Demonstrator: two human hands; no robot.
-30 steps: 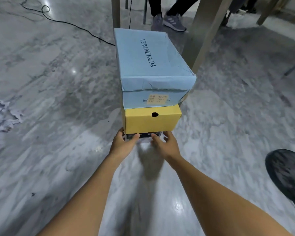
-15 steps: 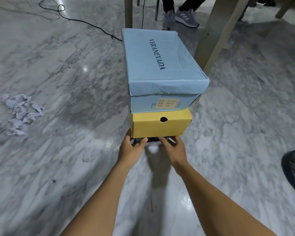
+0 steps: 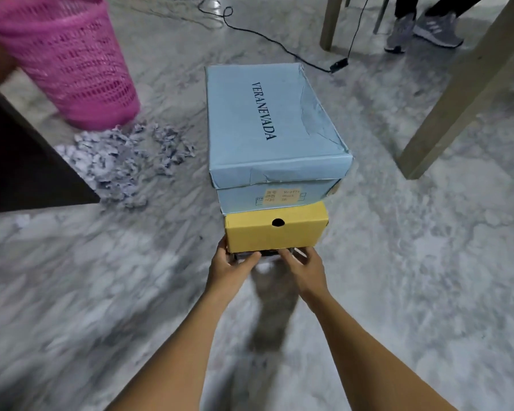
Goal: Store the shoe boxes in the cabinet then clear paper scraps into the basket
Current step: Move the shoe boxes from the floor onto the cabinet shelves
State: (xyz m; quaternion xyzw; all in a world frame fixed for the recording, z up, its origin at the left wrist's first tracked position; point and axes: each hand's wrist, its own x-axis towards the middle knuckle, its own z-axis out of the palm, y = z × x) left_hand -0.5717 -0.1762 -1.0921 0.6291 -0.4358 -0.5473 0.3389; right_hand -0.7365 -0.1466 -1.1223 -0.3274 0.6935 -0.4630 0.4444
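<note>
I carry a stack of shoe boxes above the marble floor. A pale blue box printed VERANEVADA lies on top of a yellow box with a round hole in its end. A dark box edge shows under the yellow one, mostly hidden. My left hand and my right hand grip the bottom of the stack at its near end. A heap of white paper scraps lies on the floor to the left, at the foot of a pink mesh basket.
A dark furniture corner juts in at the left edge. Wooden table legs stand at the right and far centre. A black cable runs across the floor behind the boxes. A person's grey sneakers are at the top right.
The view has swung left with the stack still in both hands. The scrap heap came closer, and the pink basket and the dark furniture corner entered at the left.
</note>
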